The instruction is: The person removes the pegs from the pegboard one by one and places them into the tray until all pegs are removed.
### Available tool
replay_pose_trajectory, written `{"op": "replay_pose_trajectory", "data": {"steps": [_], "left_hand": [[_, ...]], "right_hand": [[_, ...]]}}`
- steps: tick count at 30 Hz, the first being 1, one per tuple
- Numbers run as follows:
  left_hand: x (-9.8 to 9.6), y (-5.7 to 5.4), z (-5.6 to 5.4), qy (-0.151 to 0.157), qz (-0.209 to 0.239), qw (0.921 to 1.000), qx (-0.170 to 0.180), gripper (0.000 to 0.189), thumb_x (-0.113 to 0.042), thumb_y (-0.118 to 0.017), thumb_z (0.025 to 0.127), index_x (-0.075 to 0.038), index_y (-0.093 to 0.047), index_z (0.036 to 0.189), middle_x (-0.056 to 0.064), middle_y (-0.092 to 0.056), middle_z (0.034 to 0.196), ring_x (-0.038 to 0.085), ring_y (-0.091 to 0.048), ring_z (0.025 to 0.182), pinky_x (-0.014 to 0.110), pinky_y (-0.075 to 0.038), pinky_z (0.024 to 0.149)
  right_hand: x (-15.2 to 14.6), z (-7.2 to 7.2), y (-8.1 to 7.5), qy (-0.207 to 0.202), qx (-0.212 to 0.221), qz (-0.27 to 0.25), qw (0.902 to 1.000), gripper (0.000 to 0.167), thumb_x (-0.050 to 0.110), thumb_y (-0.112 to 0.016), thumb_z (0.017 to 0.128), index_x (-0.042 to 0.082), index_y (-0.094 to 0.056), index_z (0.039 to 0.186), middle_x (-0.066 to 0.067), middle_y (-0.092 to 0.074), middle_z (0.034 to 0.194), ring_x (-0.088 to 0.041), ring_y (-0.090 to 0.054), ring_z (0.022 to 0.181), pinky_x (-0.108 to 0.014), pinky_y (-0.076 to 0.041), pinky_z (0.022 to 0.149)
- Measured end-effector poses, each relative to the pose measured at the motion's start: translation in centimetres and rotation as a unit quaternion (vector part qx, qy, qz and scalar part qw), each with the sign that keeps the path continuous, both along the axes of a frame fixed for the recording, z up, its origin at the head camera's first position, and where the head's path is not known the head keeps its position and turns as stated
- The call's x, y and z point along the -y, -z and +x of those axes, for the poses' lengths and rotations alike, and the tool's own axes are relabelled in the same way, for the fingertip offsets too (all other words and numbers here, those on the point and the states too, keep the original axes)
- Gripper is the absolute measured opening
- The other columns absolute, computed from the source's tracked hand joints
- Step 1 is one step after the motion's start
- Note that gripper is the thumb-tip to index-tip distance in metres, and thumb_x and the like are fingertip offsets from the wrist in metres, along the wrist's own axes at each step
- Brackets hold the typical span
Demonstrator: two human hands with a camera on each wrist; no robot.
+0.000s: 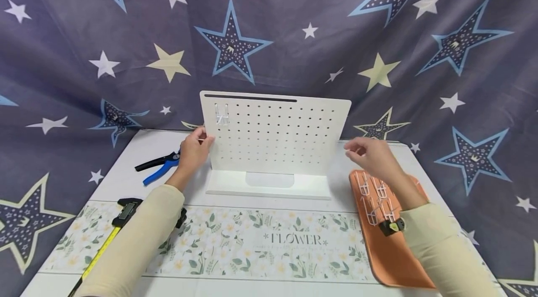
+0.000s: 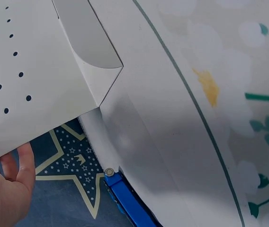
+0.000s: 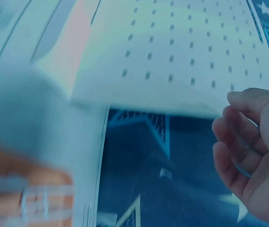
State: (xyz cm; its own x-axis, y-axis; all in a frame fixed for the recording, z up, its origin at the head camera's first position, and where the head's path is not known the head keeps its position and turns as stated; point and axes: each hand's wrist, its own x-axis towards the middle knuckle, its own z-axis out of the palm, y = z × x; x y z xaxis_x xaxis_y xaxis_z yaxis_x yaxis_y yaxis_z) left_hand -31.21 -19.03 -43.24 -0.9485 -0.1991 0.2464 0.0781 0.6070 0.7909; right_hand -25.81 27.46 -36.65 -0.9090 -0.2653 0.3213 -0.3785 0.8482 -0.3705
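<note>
A white pegboard [image 1: 275, 137] stands upright on its base, with a slot along its top. One white wire hook [image 1: 221, 119] hangs at its upper left. My left hand [image 1: 194, 151] grips the board's left edge, thumb on the front and fingers behind it in the left wrist view. Near the right edge, my right hand [image 1: 373, 158] is raised with fingers loosely bent and nothing held. In the right wrist view, its thumb and fingertips are close to the board [image 3: 172, 94]; whether they touch is unclear there, but the head view shows a gap.
An orange tray [image 1: 397, 262] with several white wire hooks [image 1: 371, 216] lies under my right forearm. Blue-and-black pliers [image 1: 161, 168] and a digital caliper [image 1: 127, 212] are on the left, beside a yellow tape measure [image 1: 101, 250]. A starry curtain [image 1: 286, 59] hangs behind.
</note>
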Motion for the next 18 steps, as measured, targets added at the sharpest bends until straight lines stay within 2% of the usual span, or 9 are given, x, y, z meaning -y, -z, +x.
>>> {"op": "replay_pose_trajectory", "data": {"steps": [8, 14, 18], "left_hand": [[0.2, 0.1, -0.1, 0.000, 0.002, 1.0000, 0.002, 0.021, -0.024, -0.059, 0.104, -0.009, -0.064, 0.117, 0.015, -0.070, 0.112, 0.029, -0.066, 0.092, 0.032, -0.050, 0.070], [0.1, 0.2, -0.2, 0.003, 0.008, 1.0000, 0.002, 0.023, -0.024, -0.058, 0.104, -0.008, -0.065, 0.119, 0.016, -0.070, 0.114, 0.030, -0.066, 0.095, 0.036, -0.051, 0.074], [-0.1, 0.3, -0.2, 0.000, 0.010, 1.0000, 0.002, 0.022, -0.023, -0.058, 0.104, -0.008, -0.065, 0.119, 0.016, -0.071, 0.114, 0.031, -0.066, 0.097, 0.038, -0.052, 0.077]], "right_hand": [[7.0, -2.1, -0.3, -0.031, -0.054, -0.041, 0.9972, 0.012, 0.011, -0.074, 0.091, 0.008, -0.075, 0.103, -0.008, -0.076, 0.088, -0.022, -0.071, 0.078, -0.039, -0.058, 0.070], [11.8, -3.5, -0.1, -0.051, -0.087, -0.082, 0.9915, 0.016, 0.009, -0.075, 0.089, 0.007, -0.075, 0.104, -0.009, -0.077, 0.090, -0.023, -0.072, 0.077, -0.037, -0.059, 0.071], [15.1, -4.2, 0.2, -0.065, -0.099, -0.088, 0.9890, 0.016, 0.009, -0.074, 0.090, 0.008, -0.075, 0.106, -0.009, -0.077, 0.091, -0.021, -0.072, 0.077, -0.034, -0.059, 0.072]]}}
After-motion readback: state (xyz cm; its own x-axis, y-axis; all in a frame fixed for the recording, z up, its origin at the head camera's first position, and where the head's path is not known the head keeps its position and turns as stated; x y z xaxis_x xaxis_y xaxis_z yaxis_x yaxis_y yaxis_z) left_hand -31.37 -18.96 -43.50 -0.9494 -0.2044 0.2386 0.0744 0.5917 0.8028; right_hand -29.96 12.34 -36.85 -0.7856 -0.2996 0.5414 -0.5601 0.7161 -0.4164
